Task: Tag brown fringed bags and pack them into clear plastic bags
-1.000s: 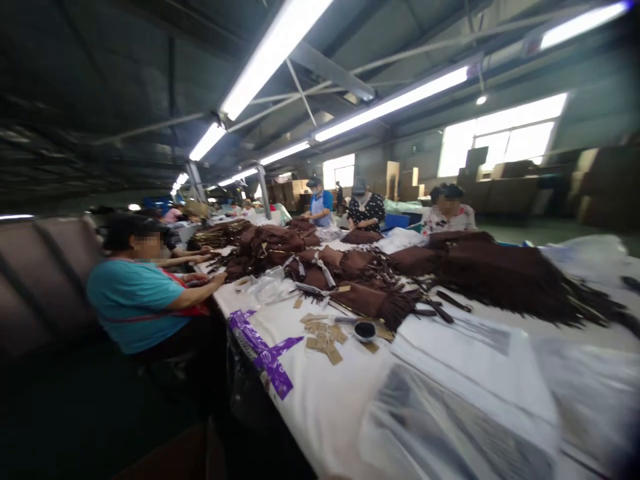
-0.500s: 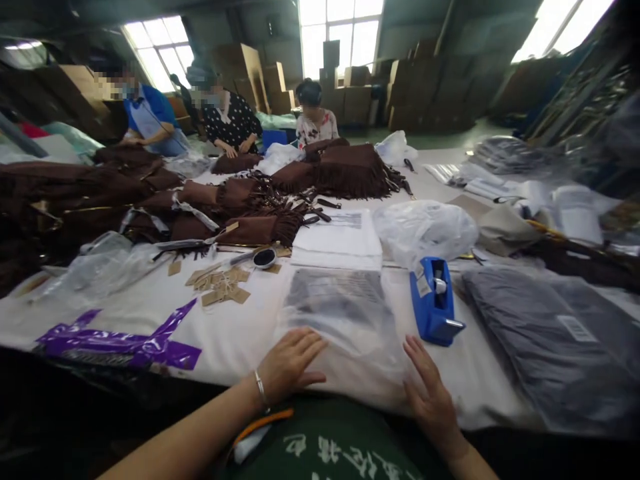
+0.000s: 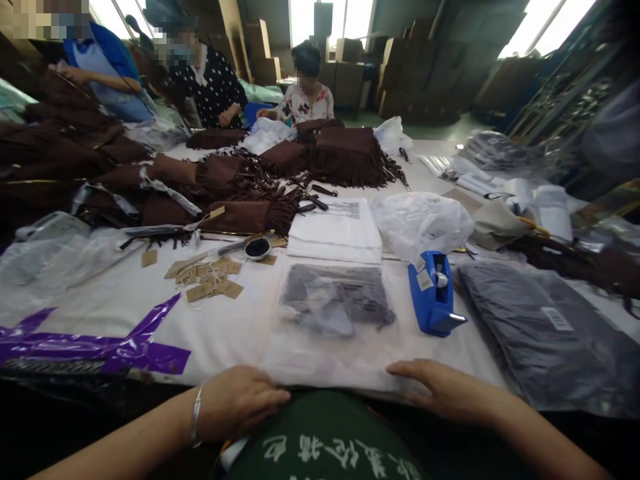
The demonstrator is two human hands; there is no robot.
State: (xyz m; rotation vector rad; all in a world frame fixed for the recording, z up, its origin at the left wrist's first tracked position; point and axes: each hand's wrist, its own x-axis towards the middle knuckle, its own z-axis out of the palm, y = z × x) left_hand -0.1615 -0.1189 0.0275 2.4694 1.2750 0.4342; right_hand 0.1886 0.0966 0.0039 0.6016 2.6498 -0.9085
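A clear plastic bag with a folded dark grey item inside lies flat on the white-covered table in front of me. At the bag's near left corner is my left hand, fingers stretched to the right along the table edge; its thumb is hidden. My right hand is at the near right corner, fingers extended and thumb apart below them. Both look open, resting at or beside the plastic. Just right of the bag stands a blue tape dispenser. White printed sheets or bags are stacked behind it.
Brown fringed bags are heaped at the left and back. Kraft tags, a round black pad and purple tape lie left. A packed grey bundle sits right. Several people work across the table.
Both hands have drawn back toward me and farther apart, off the bag's middle to its near corners. The bag's contents show more clearly. The head view has tilted down.
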